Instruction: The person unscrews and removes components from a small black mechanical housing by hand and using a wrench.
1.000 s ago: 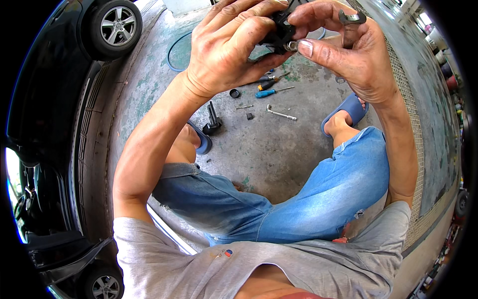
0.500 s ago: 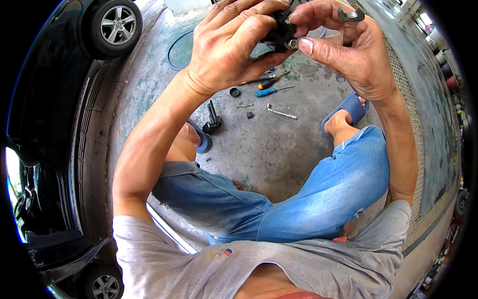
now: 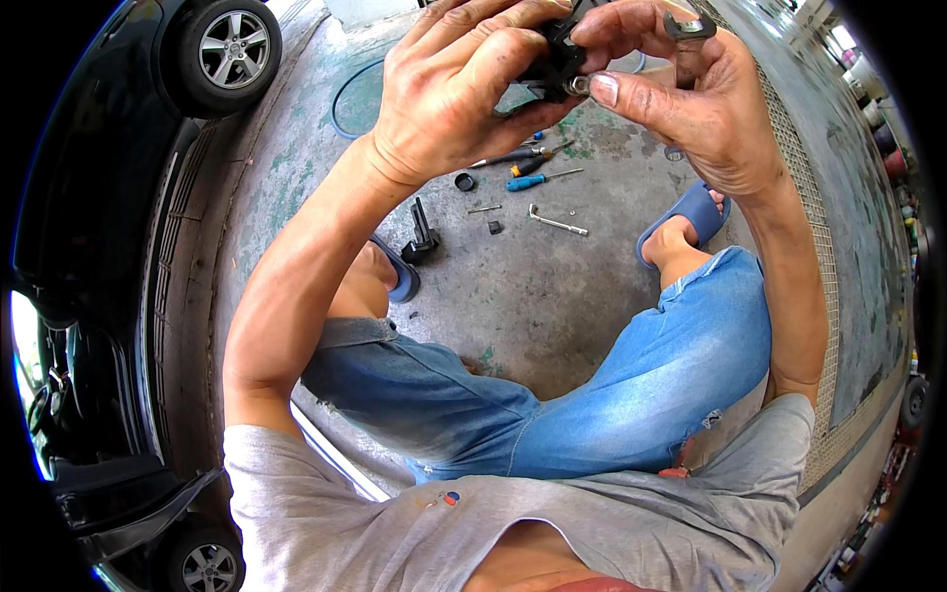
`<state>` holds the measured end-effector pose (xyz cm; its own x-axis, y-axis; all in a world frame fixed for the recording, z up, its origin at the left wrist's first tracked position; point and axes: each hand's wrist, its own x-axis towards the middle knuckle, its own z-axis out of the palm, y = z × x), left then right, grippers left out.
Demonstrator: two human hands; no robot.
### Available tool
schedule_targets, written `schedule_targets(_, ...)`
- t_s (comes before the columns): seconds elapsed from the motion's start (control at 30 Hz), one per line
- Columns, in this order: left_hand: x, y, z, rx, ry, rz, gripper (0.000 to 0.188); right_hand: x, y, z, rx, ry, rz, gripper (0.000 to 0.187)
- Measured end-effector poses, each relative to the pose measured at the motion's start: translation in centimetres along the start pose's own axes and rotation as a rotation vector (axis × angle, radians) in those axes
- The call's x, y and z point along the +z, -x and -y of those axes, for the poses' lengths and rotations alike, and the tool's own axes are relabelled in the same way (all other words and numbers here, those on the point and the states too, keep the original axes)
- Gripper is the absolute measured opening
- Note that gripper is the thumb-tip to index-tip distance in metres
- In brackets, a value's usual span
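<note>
Raised at the top of the view, my left hand (image 3: 449,94) is closed around a black plastic part (image 3: 559,54), most of it hidden by the fingers. My right hand (image 3: 691,113) meets it from the other side; its thumb tip presses a small shiny metal fitting (image 3: 578,86) at the part's lower edge, and its index finger touches the part. Tucked in the same right hand is a wrench, its open jaw (image 3: 690,27) showing above the fingers. A ring-shaped metal end (image 3: 674,154) peeks out below that palm, perhaps the wrench's other end.
On the concrete floor lie a blue-handled screwdriver (image 3: 528,183), an orange-and-black-handled tool (image 3: 530,166), an L-shaped socket wrench (image 3: 558,221), a black cap (image 3: 465,183), a small black block (image 3: 495,228) and a black bracket-like part (image 3: 421,234). A dark car (image 3: 94,148) stands at left; a floor grating (image 3: 827,266) runs along the right.
Almost nothing differs. The right thumb and the wrench jaw have shifted very slightly; both hands keep their hold.
</note>
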<state>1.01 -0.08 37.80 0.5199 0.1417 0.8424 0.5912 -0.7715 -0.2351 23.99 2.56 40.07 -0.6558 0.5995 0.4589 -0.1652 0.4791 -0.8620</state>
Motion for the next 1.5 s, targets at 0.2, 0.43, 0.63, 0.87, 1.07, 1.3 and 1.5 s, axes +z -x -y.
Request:
schedule_targets(0.2,-0.2,-0.3,-0.4,-0.012,-0.012,0.019,0.041,-0.1,0.0,-0.1,-0.012,-0.030,0.000,0.031)
schedule_targets(0.43,-0.2,-0.3,-0.5,-0.022,-0.027,0.038,0.042,-0.3,-0.1,-0.2,-0.037,-0.014,0.030,0.030)
schedule_targets(0.63,0.2,0.1,0.1,0.007,0.001,-0.002,0.044,-0.2,-0.1,-0.3,-0.039,-0.051,0.029,0.030)
schedule_targets(0.87,-0.1,-0.1,-0.1,0.004,0.014,-0.007,0.043,-0.2,-0.2,-0.3,-0.055,-0.029,0.035,0.029)
schedule_targets(1.07,-0.4,-0.3,-0.6,-0.050,-0.008,0.071,0.040,-0.2,-0.2,-0.5,-0.029,-0.025,0.012,0.029)
schedule_targets(1.3,-0.3,-0.2,-0.7,-0.125,0.052,0.089,0.044,-0.4,-0.2,-0.9,0.014,-0.048,-0.016,0.026)
schedule_targets(1.5,-0.9,-1.1,-2.6,-0.516,0.140,0.306,0.049,-0.6,-0.3,-1.0,0.086,-0.026,-0.058,0.023)
